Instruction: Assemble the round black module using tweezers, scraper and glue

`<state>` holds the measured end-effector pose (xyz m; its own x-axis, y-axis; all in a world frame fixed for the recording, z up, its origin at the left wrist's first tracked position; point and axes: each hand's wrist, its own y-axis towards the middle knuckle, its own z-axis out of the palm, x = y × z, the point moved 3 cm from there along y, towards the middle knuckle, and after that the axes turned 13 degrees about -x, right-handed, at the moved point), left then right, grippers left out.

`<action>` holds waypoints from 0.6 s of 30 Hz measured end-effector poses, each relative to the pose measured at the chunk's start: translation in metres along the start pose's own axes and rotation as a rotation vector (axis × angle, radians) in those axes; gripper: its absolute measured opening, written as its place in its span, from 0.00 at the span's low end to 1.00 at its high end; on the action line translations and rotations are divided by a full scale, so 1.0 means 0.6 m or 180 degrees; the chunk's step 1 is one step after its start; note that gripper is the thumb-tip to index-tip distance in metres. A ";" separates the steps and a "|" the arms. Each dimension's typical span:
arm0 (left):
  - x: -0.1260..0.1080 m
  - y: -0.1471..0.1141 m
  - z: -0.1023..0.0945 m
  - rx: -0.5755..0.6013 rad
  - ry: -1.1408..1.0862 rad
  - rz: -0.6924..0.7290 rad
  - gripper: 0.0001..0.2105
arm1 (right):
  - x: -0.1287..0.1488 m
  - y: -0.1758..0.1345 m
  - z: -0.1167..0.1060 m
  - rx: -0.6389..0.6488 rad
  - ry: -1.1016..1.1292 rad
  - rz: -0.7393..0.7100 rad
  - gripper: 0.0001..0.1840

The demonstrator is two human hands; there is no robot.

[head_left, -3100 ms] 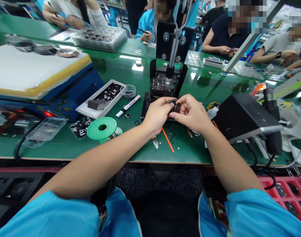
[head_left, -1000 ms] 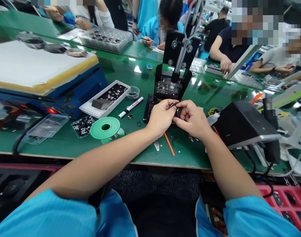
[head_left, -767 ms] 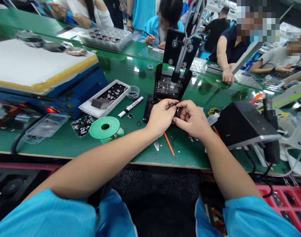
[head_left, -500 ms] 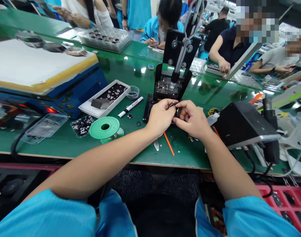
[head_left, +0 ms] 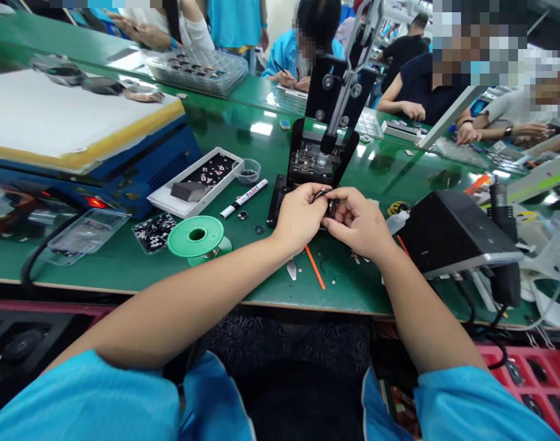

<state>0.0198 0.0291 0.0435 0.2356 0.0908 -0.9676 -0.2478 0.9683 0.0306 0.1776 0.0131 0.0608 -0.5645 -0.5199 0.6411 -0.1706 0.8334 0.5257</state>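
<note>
My left hand (head_left: 299, 215) and my right hand (head_left: 361, 225) meet in front of the lever press (head_left: 323, 138). Between their fingertips is a small, shiny, dark round casing (head_left: 323, 193), mostly covered by the fingers. Both hands are closed on it, the left at its left edge and the right at the opposite side. Just below them an orange stick (head_left: 315, 267) and a pointed pale blade (head_left: 291, 269) lie on the green bench. To the left of my left hand are a paint marker (head_left: 244, 198) and a small black ring (head_left: 259, 229).
On the left stand a blue heating unit (head_left: 170, 162), a white parts tray (head_left: 218, 153), a clear cup (head_left: 247, 173) and a green spool (head_left: 181, 236). A black boxy device (head_left: 450, 229) stands close to my right forearm. Several people work across the bench.
My hands keep nearly the same place and grip on the casing. The view has shifted slightly. Across the bench, a person's hand at the right has moved away from a white box.
</note>
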 end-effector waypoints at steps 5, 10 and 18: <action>-0.002 -0.003 0.000 -0.0013 -0.0019 -0.0031 0.10 | 0.002 0.001 0.000 0.0022 -0.0016 0.0049 0.23; -0.003 -0.005 0.000 -0.0022 -0.0027 -0.0105 0.11 | 0.002 0.002 0.001 0.0093 -0.0052 0.0085 0.24; 0.002 -0.001 0.001 -0.0015 -0.0038 -0.0082 0.10 | 0.000 0.001 0.002 0.0093 0.0003 0.0156 0.25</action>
<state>0.0206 0.0286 0.0424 0.2533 0.0687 -0.9650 -0.2460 0.9693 0.0044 0.1764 0.0137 0.0604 -0.5720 -0.4784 0.6663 -0.1662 0.8630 0.4770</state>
